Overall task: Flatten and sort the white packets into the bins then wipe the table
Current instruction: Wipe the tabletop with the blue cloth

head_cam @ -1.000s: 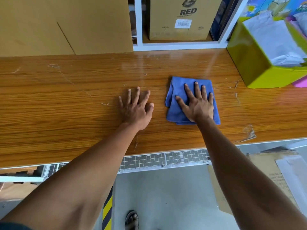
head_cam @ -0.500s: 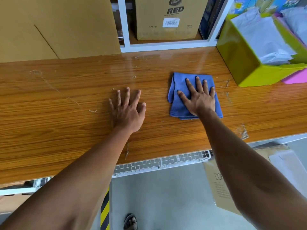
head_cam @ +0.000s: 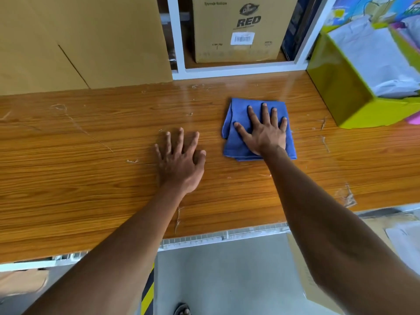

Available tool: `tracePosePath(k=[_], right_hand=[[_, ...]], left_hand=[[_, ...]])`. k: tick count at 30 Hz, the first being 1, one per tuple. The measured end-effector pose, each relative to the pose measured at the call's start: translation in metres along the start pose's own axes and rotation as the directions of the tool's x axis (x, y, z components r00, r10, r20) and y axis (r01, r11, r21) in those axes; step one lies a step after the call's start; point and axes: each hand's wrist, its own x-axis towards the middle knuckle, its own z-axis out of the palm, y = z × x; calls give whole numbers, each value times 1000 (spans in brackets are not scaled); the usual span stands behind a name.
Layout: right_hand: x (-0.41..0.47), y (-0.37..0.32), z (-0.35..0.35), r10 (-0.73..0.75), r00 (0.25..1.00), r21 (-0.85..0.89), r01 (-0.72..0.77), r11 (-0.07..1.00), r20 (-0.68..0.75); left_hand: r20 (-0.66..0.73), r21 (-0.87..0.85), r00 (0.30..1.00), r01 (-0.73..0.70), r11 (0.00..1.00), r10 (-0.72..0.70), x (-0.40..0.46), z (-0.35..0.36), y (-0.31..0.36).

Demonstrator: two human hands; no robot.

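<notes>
green bin (head_cam: 336, 96) of white packets (head_cam: 377, 60) right of blue cloth (head_cam: 236, 142), cardboard box (head_cam: 236, 28) behind — shelved

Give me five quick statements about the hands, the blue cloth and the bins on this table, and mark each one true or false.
1. The right hand presses flat on the blue cloth. True.
2. The left hand grips a white packet. False: it rests on the bare wooden table, fingers spread, holding nothing.
3. White packets lie inside the yellow-green bin. True.
4. The blue cloth lies to the left of the left hand. False: it lies to that hand's right, toward the bin.
5. The cardboard box marked RED stands on the table. False: it stands in the white shelf frame behind the table.
</notes>
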Motion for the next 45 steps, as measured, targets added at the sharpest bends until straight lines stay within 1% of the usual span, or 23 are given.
tracePosePath(k=[2, 5, 9, 12, 13, 15, 16, 17, 18, 20, 21, 23, 24, 26, 27, 28, 31, 33, 35, 38, 41, 43, 45], right_hand=[[15, -20, 1, -43, 999, -19, 44, 999, 11], [1, -47, 4, -132, 991, -21, 133, 991, 9], [-58, -81, 15, -193, 981, 2, 193, 981, 13], [-105, -114, 22, -221, 975, 12, 220, 975, 34], [-117, -124, 24, -236, 970, 6, 236, 972, 54], [-133, -137, 29, -261, 961, 26, 259, 965, 90], [-138, -139, 29, -274, 959, 64, 269, 961, 78], [-140, -138, 27, -283, 959, 128, 276, 953, 36], [-140, -134, 23, -274, 961, 233, 276, 933, -42], [-135, -116, 14, -164, 968, 455, 235, 859, -190], [-130, -105, 12, -110, 967, 508, 216, 834, -229], [-116, -85, 11, -83, 972, 490, 183, 852, -219], [-110, -77, 12, -95, 977, 448, 172, 877, -189], [-103, -68, 16, -143, 980, 358, 184, 916, -137], [-102, -66, 17, -164, 977, 327, 200, 923, -135], [-100, -64, 18, -176, 974, 308, 212, 927, -141], [-98, -63, 18, -194, 971, 282, 227, 932, -140], [-98, -64, 17, -205, 973, 254, 227, 940, -110], [-99, -64, 16, -213, 974, 218, 226, 949, -78], [-99, -67, 19, -239, 971, 128, 241, 962, -27], [-93, -71, 21, -251, 968, 68, 251, 966, -7], [-86, -72, 20, -260, 966, 56, 259, 964, 10], [-77, -70, 18, -280, 960, 49, 279, 959, 21]], left_hand=[[-5, -10, 1000, 2, 1000, -2, 2, 2, 0], [-23, -84, 1000, 18, 996, -20, 4, -2, 0], [-17, -253, 997, 71, 965, -78, -1, -11, 0], [28, -410, 993, 114, 905, -112, -5, -22, -2], [8, -446, 991, 125, 886, -136, -8, -25, -2], [-116, -413, 979, 108, 904, -170, -16, -26, -2], [-188, -382, 970, 76, 921, -157, -21, -26, -2], [-246, -373, 962, 22, 928, -122, -27, -27, -1], [-289, -379, 955, -45, 924, -73, -30, -27, -1], [-319, -381, 946, -181, 907, 55, -34, -25, 2], [-284, -372, 951, -226, 900, 122, -35, -23, 3], [-125, -347, 971, -237, 907, 205, -38, -19, 10], [-41, -283, 975, -220, 934, 217, -38, -14, 13], [49, -83, 976, -210, 974, 214, -37, -5, 18], [68, -26, 976, -205, 979, 206, -36, -4, 19], [84, -7, 976, -200, 980, 200, -35, -5, 18], [125, 11, 965, -232, 973, 229, -33, -11, 9], [143, 40, 959, -253, 967, 245, -34, -16, -5], [149, 42, 961, -241, 970, 232, -38, -20, -25], [171, 42, 966, -203, 978, 193, -40, -30, -43], [220, -6, 969, -113, 994, 111, -35, -36, -25], [210, -30, 977, -33, 999, 39, -36, -32, -9], [170, -27, 985, 13, 1000, -9, -40, -25, -3]])
